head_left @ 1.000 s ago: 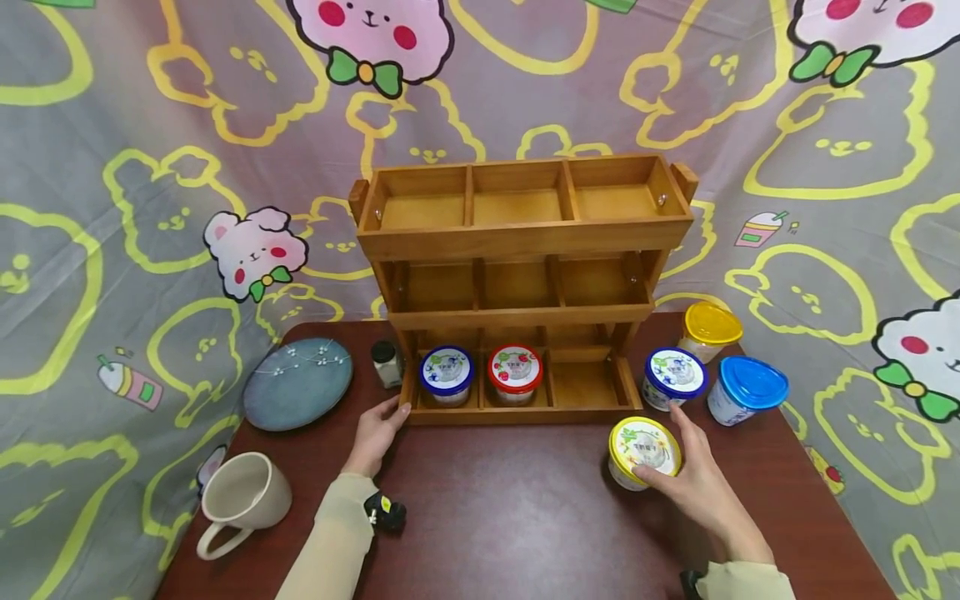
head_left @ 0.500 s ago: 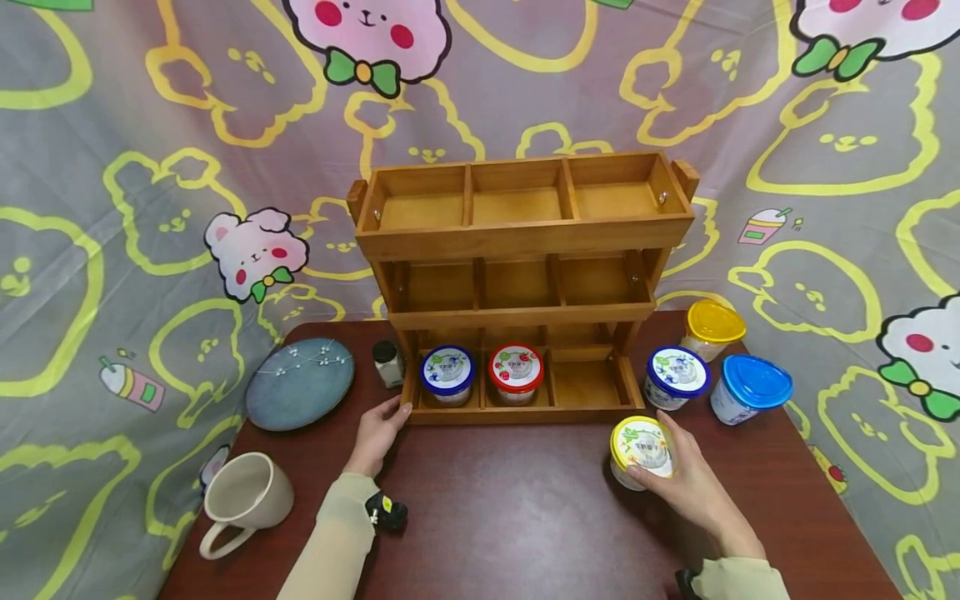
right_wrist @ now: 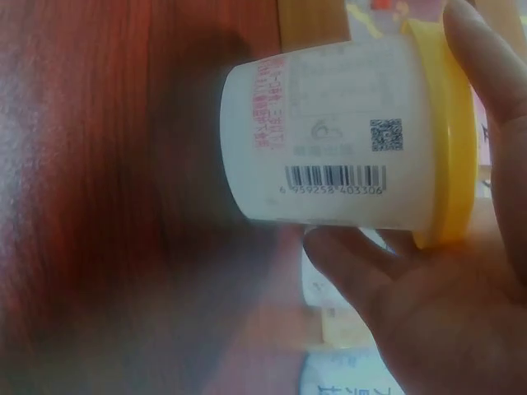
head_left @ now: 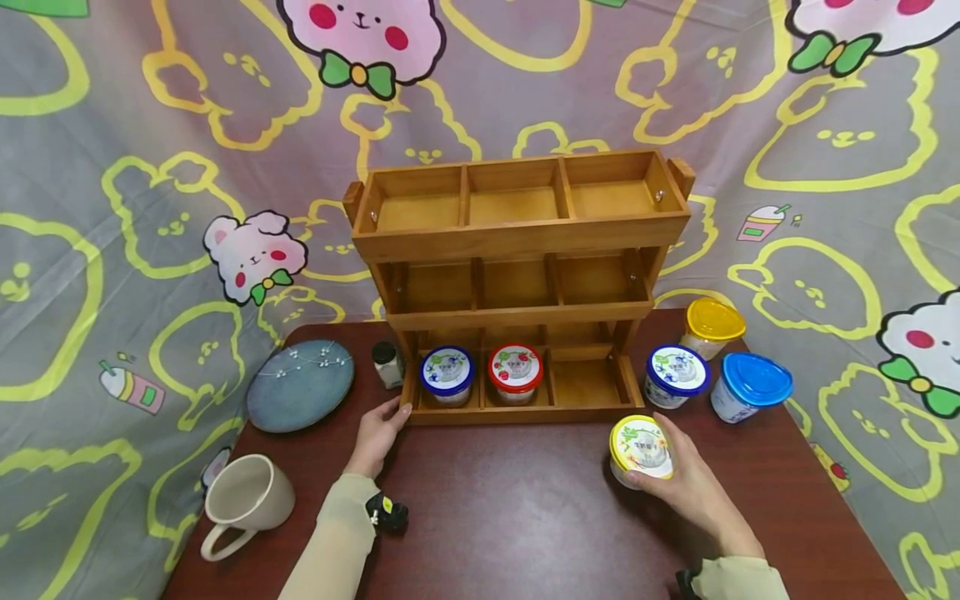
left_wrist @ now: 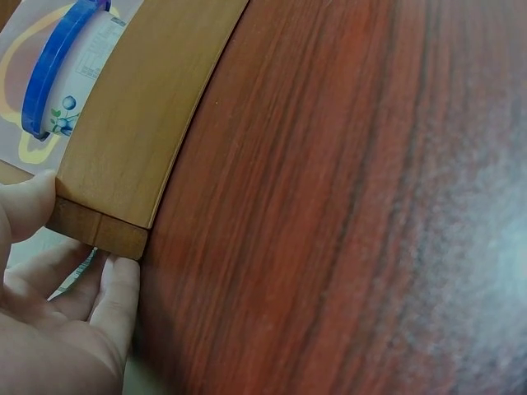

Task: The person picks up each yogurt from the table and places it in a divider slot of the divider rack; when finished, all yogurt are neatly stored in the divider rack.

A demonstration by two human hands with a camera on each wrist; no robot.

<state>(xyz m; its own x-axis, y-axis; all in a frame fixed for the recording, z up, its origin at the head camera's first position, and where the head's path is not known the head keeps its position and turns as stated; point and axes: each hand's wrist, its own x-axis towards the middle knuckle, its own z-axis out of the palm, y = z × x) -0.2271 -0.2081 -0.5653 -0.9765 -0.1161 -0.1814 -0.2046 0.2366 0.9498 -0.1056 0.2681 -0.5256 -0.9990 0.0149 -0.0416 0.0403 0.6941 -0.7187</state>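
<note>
In the head view my right hand [head_left: 693, 479] grips a small tub with a yellow-rimmed lid [head_left: 639, 450], in front of the rack's lower right corner. The right wrist view shows the tub's barcoded white side [right_wrist: 329, 140], with thumb and fingers on opposite sides near the lid. My left hand [head_left: 377, 437] holds the lower left corner of a three-tier wooden rack [head_left: 521, 242]; in the left wrist view the thumb and fingers lie about the board's end [left_wrist: 99, 226]. On the bottom tier, a blue-rimmed tub [head_left: 447, 372] fills the left compartment and a red-rimmed tub [head_left: 515, 371] the middle one.
Right of the rack stand another blue-rimmed tub [head_left: 677, 375], a yellow-lidded tub [head_left: 714, 325] and a blue-lidded tub [head_left: 753, 385]. On the left are a blue-grey plate [head_left: 300, 392], a beige mug [head_left: 251, 500] and a small black-capped jar [head_left: 387, 365]. Patterned cloth [head_left: 525, 92] hangs behind.
My right hand's spread fingers have closed in around the yellow-rimmed tub, shifting slightly left. The left hand stays at the rack's corner.
</note>
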